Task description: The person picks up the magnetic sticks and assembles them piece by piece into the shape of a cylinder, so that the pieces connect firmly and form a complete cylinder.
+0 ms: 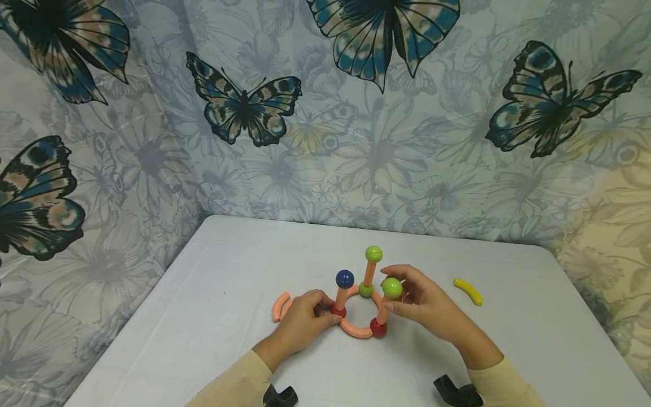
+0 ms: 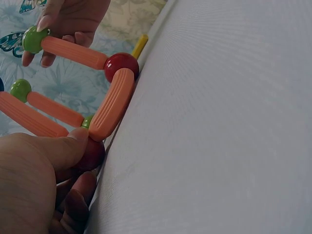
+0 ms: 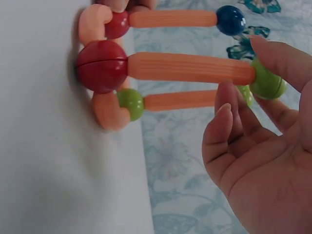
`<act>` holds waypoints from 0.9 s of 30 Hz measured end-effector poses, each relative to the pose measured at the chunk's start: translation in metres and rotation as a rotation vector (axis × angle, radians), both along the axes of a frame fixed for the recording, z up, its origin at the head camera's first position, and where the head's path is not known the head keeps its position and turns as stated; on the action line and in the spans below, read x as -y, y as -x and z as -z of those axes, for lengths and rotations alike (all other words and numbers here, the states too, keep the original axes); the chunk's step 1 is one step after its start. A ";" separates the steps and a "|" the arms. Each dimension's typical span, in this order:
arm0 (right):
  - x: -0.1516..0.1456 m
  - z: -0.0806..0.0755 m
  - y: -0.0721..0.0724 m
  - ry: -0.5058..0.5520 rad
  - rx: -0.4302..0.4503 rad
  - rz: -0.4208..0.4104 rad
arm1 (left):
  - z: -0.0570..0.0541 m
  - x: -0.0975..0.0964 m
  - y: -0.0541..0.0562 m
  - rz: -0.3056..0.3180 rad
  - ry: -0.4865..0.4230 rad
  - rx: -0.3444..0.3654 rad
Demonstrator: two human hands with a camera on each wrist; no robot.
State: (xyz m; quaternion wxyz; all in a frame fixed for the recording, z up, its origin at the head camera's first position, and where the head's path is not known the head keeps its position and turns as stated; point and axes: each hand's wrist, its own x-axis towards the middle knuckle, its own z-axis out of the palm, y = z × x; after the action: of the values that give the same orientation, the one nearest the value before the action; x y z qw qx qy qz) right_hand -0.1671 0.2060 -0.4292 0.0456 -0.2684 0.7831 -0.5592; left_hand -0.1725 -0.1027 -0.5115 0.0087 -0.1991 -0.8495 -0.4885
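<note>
On the white table stands a toy structure of orange rods and balls. Its base is a ring of curved orange rods (image 1: 356, 331) joined by balls. Three straight rods rise from it, topped by a blue ball (image 1: 344, 278), a rear green ball (image 1: 373, 254) and a nearer green ball (image 1: 392, 288). My left hand (image 1: 303, 321) pinches the left red ball (image 2: 92, 156) at the base. With thumb and fingers, my right hand (image 3: 268, 161) holds the nearer green ball, above the front red ball (image 3: 102, 67). Its hidden fingertips lie behind that ball.
Loose curved orange rods (image 1: 279, 307) lie left of the ring, partly behind my left hand. A yellow curved rod (image 1: 468, 291) lies to the right. Butterfly-patterned cloth (image 1: 335, 169) hangs behind the table (image 1: 244, 249). Black devices show beside both wrists.
</note>
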 end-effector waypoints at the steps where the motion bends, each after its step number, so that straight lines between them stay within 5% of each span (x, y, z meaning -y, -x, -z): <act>1: -0.001 0.002 0.000 0.000 0.021 0.004 | 0.000 0.000 0.000 0.000 0.000 0.001; 12: -0.010 0.038 -0.008 -0.093 0.154 0.073 | -0.001 0.001 0.000 -0.001 0.011 0.014; 19: 0.001 0.061 -0.017 -0.060 0.117 0.095 | 0.000 0.000 0.000 -0.001 0.019 0.006; 27: 0.006 0.070 -0.019 -0.096 0.087 0.112 | -0.001 -0.001 -0.001 -0.010 0.034 0.012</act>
State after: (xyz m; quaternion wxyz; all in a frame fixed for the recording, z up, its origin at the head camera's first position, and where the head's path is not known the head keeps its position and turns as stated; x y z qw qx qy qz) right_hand -0.1484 0.1997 -0.4993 0.0610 -0.1974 0.8199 -0.5339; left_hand -0.1714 -0.1017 -0.5108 0.0027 -0.1919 -0.8587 -0.4751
